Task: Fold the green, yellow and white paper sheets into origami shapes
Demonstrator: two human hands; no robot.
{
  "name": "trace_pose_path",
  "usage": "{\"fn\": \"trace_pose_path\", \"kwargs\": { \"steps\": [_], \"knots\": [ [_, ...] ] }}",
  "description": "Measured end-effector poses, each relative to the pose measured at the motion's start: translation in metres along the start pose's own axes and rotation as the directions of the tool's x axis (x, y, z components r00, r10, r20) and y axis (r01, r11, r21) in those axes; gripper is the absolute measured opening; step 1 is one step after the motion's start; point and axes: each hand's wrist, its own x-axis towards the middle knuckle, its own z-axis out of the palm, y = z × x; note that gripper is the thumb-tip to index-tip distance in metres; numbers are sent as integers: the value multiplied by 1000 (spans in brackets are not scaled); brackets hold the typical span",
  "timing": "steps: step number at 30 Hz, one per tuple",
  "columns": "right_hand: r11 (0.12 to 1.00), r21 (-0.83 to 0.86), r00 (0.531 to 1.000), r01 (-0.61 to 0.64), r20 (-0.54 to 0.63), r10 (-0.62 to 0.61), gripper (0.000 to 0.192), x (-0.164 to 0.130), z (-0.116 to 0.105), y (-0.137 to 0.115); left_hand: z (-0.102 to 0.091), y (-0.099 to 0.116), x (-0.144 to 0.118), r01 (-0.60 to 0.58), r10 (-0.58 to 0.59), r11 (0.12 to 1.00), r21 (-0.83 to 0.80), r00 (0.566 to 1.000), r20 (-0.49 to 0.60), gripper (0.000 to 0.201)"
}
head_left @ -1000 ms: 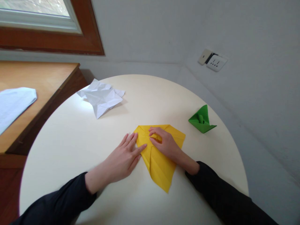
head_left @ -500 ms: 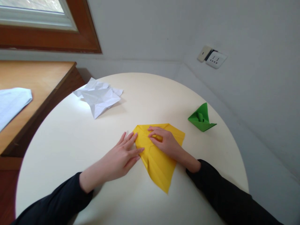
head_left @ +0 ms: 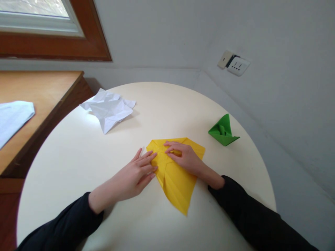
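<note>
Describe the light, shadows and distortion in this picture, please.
Head view: soft daylight from the window at upper left; a bright glare patch on the round table beside the crumpled white paper; faint shadows fall right of that paper and the green paper figure; wide-lens bending curves the walls; the yellow paper is sharp.

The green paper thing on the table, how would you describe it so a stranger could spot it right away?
Start at the round cream table and look to its right edge, on the side of the wall socket. There, apart from both hands, sits the green folded paper, a small pointed shape standing up. It is the only green piece: the yellow paper lies flat and the white paper is crumpled.
</note>
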Motion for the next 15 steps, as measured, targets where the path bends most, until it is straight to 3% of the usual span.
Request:
{"fn": "trace_pose_path", "kwargs": {
  "steps": [15],
  "knots": [
    [1000,-7,1000,0,0,0,13,1,-1,1,8,3,10,-100,92,994,-53,986,-142,20]
  ]
}}
